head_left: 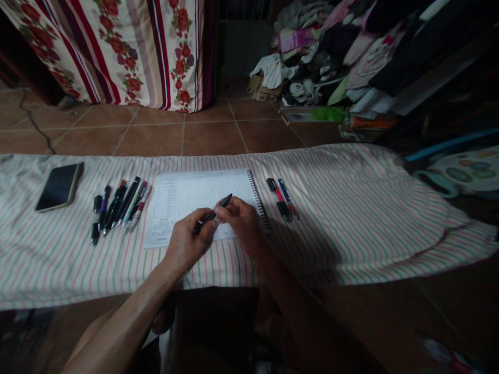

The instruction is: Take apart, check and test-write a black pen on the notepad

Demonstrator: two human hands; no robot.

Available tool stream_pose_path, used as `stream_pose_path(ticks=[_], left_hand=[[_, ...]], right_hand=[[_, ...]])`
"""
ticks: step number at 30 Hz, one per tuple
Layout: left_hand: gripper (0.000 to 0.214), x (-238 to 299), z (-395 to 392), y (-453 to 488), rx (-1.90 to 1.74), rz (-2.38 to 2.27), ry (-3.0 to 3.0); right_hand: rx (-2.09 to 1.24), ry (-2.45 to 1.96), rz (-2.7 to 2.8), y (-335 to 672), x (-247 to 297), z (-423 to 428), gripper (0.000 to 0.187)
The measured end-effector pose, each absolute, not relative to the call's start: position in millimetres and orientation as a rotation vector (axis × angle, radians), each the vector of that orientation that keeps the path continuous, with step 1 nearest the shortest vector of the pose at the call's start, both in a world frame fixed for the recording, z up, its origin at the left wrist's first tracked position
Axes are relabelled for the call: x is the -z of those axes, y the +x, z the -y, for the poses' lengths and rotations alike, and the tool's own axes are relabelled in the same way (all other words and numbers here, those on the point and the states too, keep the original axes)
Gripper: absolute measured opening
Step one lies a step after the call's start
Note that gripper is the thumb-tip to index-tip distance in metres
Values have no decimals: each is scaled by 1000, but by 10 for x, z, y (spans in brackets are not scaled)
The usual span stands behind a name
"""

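A black pen lies slantwise between my two hands, above the lower part of a spiral notebook. My left hand is closed round the pen's lower-left end. With fingertips pinched together, my right hand grips the pen toward its upper-right end. The notebook's page has printed text down its left side, and its wire coil runs along the right edge. Left of the notebook, several pens lie side by side. To its right are a red and black pen and a blue and red pen.
A striped cloth covers the low table. A phone rests at the far left. Beyond the table are a tiled floor, a floral curtain, a cardboard box and heaped clothes.
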State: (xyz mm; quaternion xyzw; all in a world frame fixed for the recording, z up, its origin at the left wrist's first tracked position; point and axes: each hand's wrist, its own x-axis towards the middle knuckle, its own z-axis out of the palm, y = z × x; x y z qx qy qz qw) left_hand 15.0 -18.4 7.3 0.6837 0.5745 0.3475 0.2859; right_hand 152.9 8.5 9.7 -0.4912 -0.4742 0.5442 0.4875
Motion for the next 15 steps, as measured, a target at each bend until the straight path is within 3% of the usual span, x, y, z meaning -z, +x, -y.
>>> stream_pose_path(ticks=[10,15], left_hand=[[28,-36,176,129,-952,-1558,1697],[27,-59,223,136,-965,-1626,1920]], right_hand=[[-1295,-1202,1165,1511,-90,-58,15],[-1255,-1206,1151,1429,-53,-5,16]])
